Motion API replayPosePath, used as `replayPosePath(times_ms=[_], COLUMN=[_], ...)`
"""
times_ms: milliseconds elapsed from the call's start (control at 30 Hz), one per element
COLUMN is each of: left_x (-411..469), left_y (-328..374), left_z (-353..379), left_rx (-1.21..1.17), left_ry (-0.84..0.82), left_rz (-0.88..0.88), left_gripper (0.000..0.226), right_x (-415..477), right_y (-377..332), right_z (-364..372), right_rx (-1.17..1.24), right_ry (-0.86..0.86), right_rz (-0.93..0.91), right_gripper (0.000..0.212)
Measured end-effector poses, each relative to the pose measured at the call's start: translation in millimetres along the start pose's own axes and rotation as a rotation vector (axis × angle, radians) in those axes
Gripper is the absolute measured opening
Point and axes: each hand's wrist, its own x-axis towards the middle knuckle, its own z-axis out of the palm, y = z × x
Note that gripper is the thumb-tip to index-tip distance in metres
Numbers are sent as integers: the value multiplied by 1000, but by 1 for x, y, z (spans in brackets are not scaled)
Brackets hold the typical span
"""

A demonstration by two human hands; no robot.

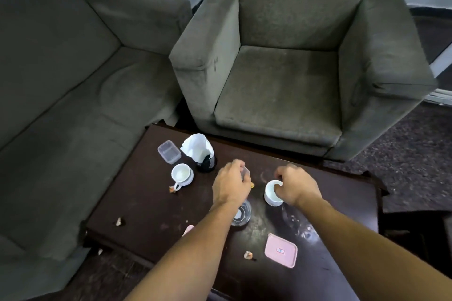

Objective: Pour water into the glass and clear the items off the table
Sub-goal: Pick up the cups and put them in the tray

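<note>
two white cups [181,173] [273,193], two clear glasses [245,173] [241,214], one clear tub [169,151], one pink lid [280,250]

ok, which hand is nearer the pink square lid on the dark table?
Right. The right hand grips a white cup beyond the pink square lid, slightly right of it. The left hand sits farther off to the lid's upper left.
</note>
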Motion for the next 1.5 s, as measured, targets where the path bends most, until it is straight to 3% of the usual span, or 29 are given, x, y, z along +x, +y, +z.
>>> replayPosePath(times_ms=[300,567,733,900,1067,1200,1500], left_x=[8,35,57,73,73,60,-11], left_y=[-48,-125,-152,-158,-160,-149,-58], left_z=[25,-15,-24,-18,-18,-42,-121], left_rx=[106,114,73,138,197,274,372], left_ry=[35,335,277,173,168,123,197], left_rz=[-119,-421,-513,-498,-496,-448,-474], left_gripper=[26,40,59,78,55,49,36], right_x=[18,34,38,44,47,40,-34], right_y=[9,5,5,3,6,9,38], right_z=[45,71,76,72,71,56,-62], right_rx=[-91,-173,-153,-160,-176,-159,-59], right_ry=[-62,-54,-49,-59,-63,-48,46], right_rz=[150,167,195,196,176,169,124], right_gripper=[62,63,65,66,61,59,49])
